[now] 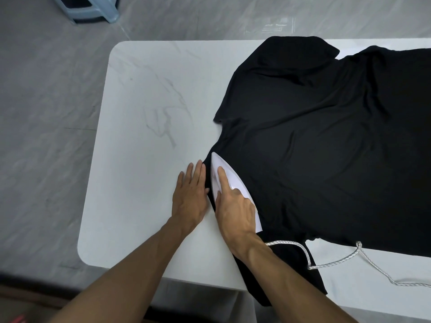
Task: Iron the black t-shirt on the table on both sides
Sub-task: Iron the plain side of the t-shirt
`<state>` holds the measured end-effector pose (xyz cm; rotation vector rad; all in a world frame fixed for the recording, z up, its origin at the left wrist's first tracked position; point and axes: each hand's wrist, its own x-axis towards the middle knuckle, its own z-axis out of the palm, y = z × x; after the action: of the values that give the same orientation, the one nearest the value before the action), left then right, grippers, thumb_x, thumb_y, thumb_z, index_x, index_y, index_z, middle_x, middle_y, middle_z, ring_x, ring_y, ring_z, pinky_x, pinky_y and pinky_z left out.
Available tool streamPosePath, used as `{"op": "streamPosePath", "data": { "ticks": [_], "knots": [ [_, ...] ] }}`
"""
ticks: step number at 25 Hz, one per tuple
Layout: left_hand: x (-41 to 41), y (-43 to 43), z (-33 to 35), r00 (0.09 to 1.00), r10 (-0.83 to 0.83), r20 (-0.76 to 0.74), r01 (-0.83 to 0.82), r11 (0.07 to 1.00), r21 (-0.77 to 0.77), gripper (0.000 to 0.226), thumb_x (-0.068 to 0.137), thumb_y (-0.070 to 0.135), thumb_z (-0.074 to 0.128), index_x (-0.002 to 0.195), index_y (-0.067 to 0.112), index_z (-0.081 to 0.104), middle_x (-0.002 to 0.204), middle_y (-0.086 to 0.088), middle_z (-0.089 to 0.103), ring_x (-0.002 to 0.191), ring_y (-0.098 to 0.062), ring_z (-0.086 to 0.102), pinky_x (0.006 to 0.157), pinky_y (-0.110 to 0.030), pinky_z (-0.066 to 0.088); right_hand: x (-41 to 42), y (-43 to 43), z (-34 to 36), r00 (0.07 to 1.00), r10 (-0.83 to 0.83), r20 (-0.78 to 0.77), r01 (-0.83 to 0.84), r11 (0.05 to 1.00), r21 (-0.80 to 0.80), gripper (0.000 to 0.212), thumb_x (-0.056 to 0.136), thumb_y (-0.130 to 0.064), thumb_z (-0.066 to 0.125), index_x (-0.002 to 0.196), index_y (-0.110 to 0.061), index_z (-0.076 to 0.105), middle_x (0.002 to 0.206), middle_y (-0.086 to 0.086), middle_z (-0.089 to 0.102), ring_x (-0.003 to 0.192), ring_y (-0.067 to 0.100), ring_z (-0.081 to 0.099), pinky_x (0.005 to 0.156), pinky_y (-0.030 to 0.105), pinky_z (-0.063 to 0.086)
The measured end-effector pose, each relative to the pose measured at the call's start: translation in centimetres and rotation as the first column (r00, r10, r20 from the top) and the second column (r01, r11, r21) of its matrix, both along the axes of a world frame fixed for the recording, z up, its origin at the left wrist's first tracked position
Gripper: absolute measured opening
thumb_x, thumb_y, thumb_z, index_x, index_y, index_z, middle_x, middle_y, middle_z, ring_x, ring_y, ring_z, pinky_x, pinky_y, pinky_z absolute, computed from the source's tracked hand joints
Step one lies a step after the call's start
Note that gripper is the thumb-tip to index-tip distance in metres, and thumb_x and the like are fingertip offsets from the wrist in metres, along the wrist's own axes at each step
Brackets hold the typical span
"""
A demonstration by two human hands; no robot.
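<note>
A black t-shirt lies spread over the right half of the white marble table, with one sleeve hanging over the near edge. A white iron rests on the shirt's left edge, its tip pointing away from me. My right hand grips the iron's handle, index finger stretched along the top. My left hand lies flat on the table just left of the iron, its fingertips pressing the shirt's edge.
The iron's silver braided cord trails over the shirt's near sleeve and off to the right. A light blue plastic stool stands on the grey floor beyond the table's far left corner.
</note>
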<state>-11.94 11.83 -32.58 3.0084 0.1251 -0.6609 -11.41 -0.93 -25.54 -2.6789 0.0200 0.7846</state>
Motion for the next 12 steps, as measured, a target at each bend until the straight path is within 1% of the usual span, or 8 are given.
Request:
{"op": "streamPosePath", "data": {
  "ticks": [3,4,7,9,12],
  "knots": [
    [0.1,-0.6,0.6,0.999,0.025,-0.027,-0.025,1.000,0.005,0.062,0.105,0.025,0.032,0.157,0.012,0.001,0.165,-0.005,-0.001,0.152,-0.026,-0.002,0.123,-0.041,0.002,0.0,-0.3,0.1,1.000,-0.003,-0.006,0.003,1.000,-0.021,0.073,0.101,-0.016,0.042,0.152,-0.035,-0.006,0.079,0.001,0.046,0.050,0.013,0.034,0.056,0.030,0.032],
    [0.2,-0.6,0.7,0.999,0.023,-0.034,-0.022,1.000,0.019,0.062,0.105,0.025,0.030,0.157,0.012,-0.001,0.165,-0.005,-0.004,0.152,-0.026,-0.003,0.123,-0.041,0.002,0.0,-0.7,0.1,1.000,-0.021,0.000,0.021,0.999,-0.024,0.073,0.100,-0.016,0.042,0.152,-0.035,-0.006,0.079,0.001,0.046,0.050,0.013,0.035,0.056,0.030,0.032],
    [0.2,-0.7,1.0,0.998,0.018,-0.052,-0.015,0.998,0.061,0.062,0.105,0.026,0.028,0.156,0.011,-0.005,0.165,-0.005,-0.007,0.152,-0.027,-0.003,0.124,-0.041,0.004,-0.1,-3.0,0.5,0.996,-0.088,0.008,0.089,0.995,-0.051,0.075,0.099,-0.014,0.043,0.152,-0.036,-0.006,0.078,-0.001,0.049,0.055,0.016,0.041,0.057,0.029,0.032],
    [0.4,-0.8,1.2,0.997,0.004,-0.072,0.003,0.996,0.089,0.062,0.105,0.027,0.028,0.156,0.012,-0.005,0.165,-0.006,-0.007,0.152,-0.027,-0.003,0.124,-0.041,0.007,0.2,-4.5,0.6,0.990,-0.139,0.006,0.139,0.989,-0.050,0.075,0.099,-0.013,0.043,0.152,-0.036,-0.005,0.076,-0.001,0.054,0.055,0.016,0.043,0.057,0.029,0.032],
    [0.7,-0.9,1.3,0.996,0.027,-0.086,-0.020,0.996,0.087,0.063,0.105,0.024,0.031,0.156,0.011,-0.002,0.165,-0.006,-0.005,0.152,-0.027,-0.003,0.124,-0.041,0.006,0.5,-5.5,0.6,0.986,-0.165,0.014,0.166,0.984,-0.057,0.074,0.099,-0.012,0.042,0.153,-0.035,-0.002,0.074,-0.001,0.056,0.056,0.016,0.046,0.057,0.029,0.032]
  ]
}}
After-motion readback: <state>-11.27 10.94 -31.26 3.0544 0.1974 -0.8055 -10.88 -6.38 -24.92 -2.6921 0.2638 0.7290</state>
